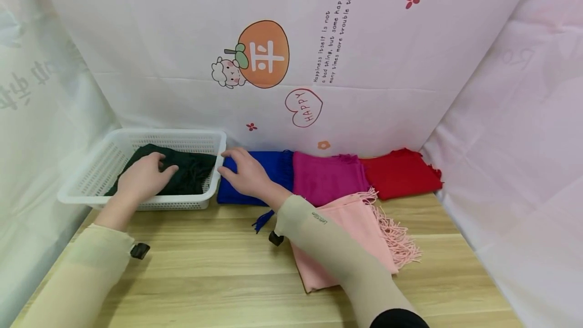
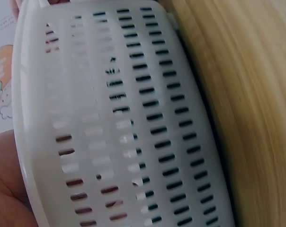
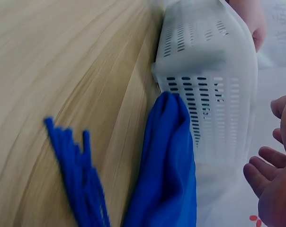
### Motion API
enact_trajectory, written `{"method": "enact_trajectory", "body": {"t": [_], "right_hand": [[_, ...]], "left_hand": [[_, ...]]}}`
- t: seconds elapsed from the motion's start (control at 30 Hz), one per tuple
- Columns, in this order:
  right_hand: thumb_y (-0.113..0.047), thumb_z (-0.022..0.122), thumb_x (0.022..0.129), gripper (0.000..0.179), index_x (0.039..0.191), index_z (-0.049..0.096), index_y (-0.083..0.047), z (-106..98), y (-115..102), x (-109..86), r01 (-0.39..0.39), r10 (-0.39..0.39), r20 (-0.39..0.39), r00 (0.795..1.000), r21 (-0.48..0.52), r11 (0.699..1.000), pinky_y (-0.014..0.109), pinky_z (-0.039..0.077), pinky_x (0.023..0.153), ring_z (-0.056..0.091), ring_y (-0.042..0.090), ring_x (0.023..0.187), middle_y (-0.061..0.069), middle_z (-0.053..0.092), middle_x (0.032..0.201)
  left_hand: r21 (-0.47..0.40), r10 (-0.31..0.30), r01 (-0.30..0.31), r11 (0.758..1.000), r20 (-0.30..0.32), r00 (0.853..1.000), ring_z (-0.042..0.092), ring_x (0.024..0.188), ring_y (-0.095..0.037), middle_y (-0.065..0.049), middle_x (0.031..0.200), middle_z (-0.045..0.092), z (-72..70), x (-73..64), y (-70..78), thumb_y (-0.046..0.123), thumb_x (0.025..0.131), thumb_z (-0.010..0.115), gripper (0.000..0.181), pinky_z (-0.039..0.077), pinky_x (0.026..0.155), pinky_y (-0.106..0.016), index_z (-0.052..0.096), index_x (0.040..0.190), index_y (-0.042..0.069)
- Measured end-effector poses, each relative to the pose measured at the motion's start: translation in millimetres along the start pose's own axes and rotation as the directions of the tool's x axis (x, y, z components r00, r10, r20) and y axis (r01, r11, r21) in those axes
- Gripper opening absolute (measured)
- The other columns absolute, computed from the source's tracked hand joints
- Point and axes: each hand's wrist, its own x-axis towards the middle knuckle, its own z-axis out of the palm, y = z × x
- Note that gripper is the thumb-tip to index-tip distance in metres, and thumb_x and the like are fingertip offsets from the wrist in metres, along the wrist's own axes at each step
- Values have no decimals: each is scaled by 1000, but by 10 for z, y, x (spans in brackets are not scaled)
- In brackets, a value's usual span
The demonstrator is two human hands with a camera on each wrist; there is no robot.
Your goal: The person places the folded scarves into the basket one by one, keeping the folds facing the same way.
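Note:
A dark green fringed scarf (image 1: 189,168) lies folded inside a white plastic basket (image 1: 75,197) at the back left of the table. My left hand (image 1: 144,176) hovers over the basket's front part, fingers loosely bent above the scarf; nothing shows in its grasp. Beside the basket's right rim is my right hand (image 1: 246,173), its fingers apart and holding nothing. In the right wrist view that hand (image 3: 280,161) appears clear of the basket wall (image 3: 207,113). Below it lies a folded blue scarf (image 1: 278,168), close against the basket.
Right of the blue scarf, a magenta scarf (image 1: 328,178) and a red scarf (image 1: 401,173) line the back wall. A pink fringed scarf (image 1: 360,227) lies in front, partly under my right forearm. White printed cloth (image 1: 364,115) encloses the wooden table (image 1: 205,267) behind and at both sides.

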Motion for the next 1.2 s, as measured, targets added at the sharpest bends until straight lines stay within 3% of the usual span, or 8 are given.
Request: {"method": "enact_trajectory", "body": {"t": [0.43,0.73,0.97,1.2], "right_hand": [[-43,65,114,60,164,51,-13,-183,216,-221,-62,64,26,998,-49,997,46,48,121,53,26,151,7,52,166],[-44,65,114,63,167,47,-14,-347,311,-383,-98,100,33,994,-44,994,49,48,121,53,26,151,7,50,167],[-44,66,114,65,168,46,-14,-466,382,-503,-114,115,33,993,-36,993,49,47,122,52,26,151,6,50,167],[-42,67,113,66,168,46,-12,-547,458,-620,-100,101,34,994,-30,995,50,46,123,52,27,152,8,50,168]], "left_hand": [[-21,35,-36,999,-14,999,68,121,-50,-34,141,65,132,-36,245,46,114,61,71,58,86,-65,50,158,-8],[-27,66,-67,997,-27,997,67,127,-48,-33,141,66,138,-71,402,45,114,60,69,57,91,-66,51,158,-7],[-86,96,-96,992,-15,995,67,128,-45,-31,142,67,158,-79,522,47,114,61,68,57,96,-66,54,158,-5],[-87,121,-123,989,-30,992,69,125,-43,-29,140,68,181,-90,644,46,113,63,64,58,95,-64,58,154,-4]]}}
